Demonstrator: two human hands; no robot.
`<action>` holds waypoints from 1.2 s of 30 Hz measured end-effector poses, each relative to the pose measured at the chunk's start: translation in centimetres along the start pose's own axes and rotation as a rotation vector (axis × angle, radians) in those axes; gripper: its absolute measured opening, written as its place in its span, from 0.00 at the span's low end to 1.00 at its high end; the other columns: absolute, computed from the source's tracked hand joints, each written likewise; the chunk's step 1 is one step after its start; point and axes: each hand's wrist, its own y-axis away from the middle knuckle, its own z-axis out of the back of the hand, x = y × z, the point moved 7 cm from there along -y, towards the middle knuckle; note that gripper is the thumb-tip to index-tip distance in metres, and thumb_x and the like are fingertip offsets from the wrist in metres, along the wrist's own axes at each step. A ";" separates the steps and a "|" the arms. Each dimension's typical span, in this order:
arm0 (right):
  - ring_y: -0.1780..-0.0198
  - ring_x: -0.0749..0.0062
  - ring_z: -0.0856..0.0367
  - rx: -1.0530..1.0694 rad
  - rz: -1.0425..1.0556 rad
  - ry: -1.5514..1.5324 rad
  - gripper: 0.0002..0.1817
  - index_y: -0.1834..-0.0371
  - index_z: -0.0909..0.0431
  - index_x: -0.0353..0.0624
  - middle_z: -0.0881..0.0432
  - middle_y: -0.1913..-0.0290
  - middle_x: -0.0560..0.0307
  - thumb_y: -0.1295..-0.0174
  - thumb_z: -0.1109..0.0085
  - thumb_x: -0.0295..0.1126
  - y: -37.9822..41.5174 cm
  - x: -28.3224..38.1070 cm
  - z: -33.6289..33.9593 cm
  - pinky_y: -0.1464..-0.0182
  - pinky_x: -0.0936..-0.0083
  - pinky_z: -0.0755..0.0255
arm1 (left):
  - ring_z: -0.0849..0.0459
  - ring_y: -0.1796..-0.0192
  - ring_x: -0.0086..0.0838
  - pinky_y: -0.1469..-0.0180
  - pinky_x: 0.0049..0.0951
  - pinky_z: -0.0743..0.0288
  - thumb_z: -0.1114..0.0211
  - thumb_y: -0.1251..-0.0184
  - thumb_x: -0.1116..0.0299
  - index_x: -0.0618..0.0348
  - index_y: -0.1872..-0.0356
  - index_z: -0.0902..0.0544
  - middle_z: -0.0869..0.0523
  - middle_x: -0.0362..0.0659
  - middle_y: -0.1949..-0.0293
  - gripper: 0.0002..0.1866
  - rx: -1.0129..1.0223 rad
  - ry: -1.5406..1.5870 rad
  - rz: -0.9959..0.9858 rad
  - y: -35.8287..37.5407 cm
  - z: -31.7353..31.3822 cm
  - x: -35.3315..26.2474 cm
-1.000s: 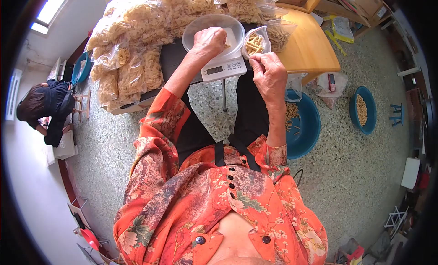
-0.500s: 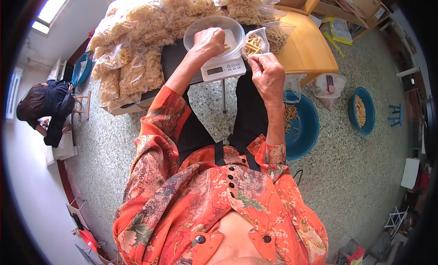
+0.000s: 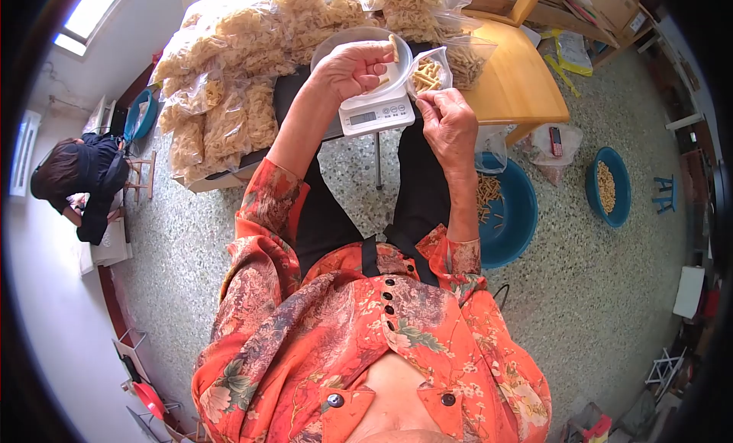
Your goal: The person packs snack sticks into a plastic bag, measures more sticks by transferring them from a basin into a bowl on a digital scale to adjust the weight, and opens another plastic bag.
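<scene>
Pinching few snack sticks (image 3: 385,61) in left hand (image 3: 353,67), gripping small bag (image 3: 427,70) mouth with right hand (image 3: 450,122); risking sticks missing narrow opening, dropping into bowl (image 3: 328,50)

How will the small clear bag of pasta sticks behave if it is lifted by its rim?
Probably floppy: the small clear bag is thin film, and the right hand pinches its mouth open. Likely light, since it holds only a shallow fill of sticks. Loose sticks could shift and spill if it tips.
</scene>
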 end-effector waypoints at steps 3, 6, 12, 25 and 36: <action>0.64 0.55 0.18 -0.011 0.021 0.000 0.04 0.66 0.16 0.44 0.19 0.66 0.53 0.44 0.34 0.29 -0.1 0.0 0.0 0.62 0.64 0.24 | 0.21 0.75 0.16 0.83 0.12 0.32 0.32 0.36 0.73 0.63 0.61 0.19 0.15 0.43 0.67 0.07 -0.097 -0.026 -0.025 0.3 -0.8 0.5; 0.64 0.54 0.18 -0.018 0.032 -0.008 0.04 0.66 0.16 0.44 0.19 0.66 0.52 0.44 0.34 0.29 -0.1 0.0 0.1 0.62 0.64 0.24 | 0.21 0.76 0.17 0.82 0.12 0.35 0.29 0.40 0.71 0.67 0.62 0.16 0.15 0.41 0.72 0.10 -0.122 -0.242 -0.168 0.4 -2.0 0.1; 0.65 0.54 0.18 -0.015 0.027 -0.032 0.04 0.66 0.17 0.43 0.19 0.66 0.51 0.44 0.34 0.28 -0.2 0.0 0.2 0.63 0.63 0.24 | 0.22 0.74 0.15 0.74 0.19 0.28 0.29 0.41 0.67 0.61 0.62 0.14 0.15 0.36 0.74 0.09 -0.209 -1.105 -0.628 0.8 -6.3 -1.3; 0.64 0.56 0.17 -0.053 0.026 -0.018 0.05 0.66 0.16 0.42 0.19 0.66 0.53 0.45 0.33 0.28 -0.4 0.3 0.5 0.61 0.65 0.23 | 0.17 0.70 0.25 0.62 0.26 0.22 0.32 0.44 0.71 0.59 0.67 0.13 0.14 0.42 0.71 0.05 -0.402 -1.649 -0.749 0.9 -2.3 -3.9; 0.64 0.57 0.17 -0.023 0.006 0.004 0.05 0.65 0.16 0.43 0.18 0.65 0.54 0.45 0.32 0.27 -0.3 0.5 0.4 0.61 0.66 0.23 | 0.14 0.59 0.37 0.58 0.37 0.23 0.30 0.56 0.64 0.53 0.72 0.13 0.13 0.43 0.67 0.08 -0.378 -1.927 -0.123 -1.1 1.0 -0.7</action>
